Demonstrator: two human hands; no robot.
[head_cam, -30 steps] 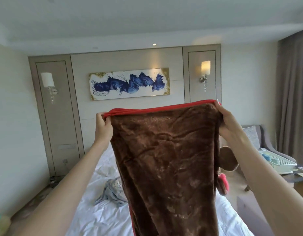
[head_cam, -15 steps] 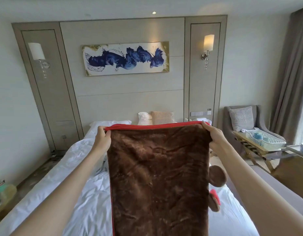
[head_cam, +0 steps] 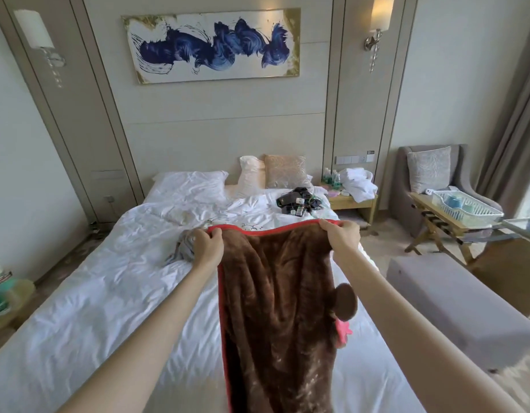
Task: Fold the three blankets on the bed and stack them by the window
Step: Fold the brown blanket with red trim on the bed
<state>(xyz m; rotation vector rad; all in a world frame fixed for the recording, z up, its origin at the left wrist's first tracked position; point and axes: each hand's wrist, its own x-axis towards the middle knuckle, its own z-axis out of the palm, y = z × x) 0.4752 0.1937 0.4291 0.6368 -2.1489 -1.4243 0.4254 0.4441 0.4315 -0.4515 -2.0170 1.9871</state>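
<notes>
The hands have dropped since a second ago. The blanket [head_cam: 275,308], then held up in front of the wall, now hangs low over the bed [head_cam: 109,281], right of its middle and nearer the right edge. Its lower part runs down out of view toward the foot. The left hand [head_cam: 208,248] and right hand [head_cam: 341,238] each pinch a top corner along the red trim, fingers curled over the cloth and thumbs closed against it. The blanket is already narrowed to a long strip, with a round brown ear and a pink bit poking out at its right side.

This looks like the first blanket mid-fold. The next move probably calls for laying the strip flat on the bed, or bringing the held edge down to the bottom edge, with corners matched and the ear tucked in. A grey blanket [head_cam: 182,248] lies crumpled just beside the left hand, not yet folded. A third cannot be made out for certain. Nothing is stacked by the curtain [head_cam: 508,120] that I can see.
</notes>
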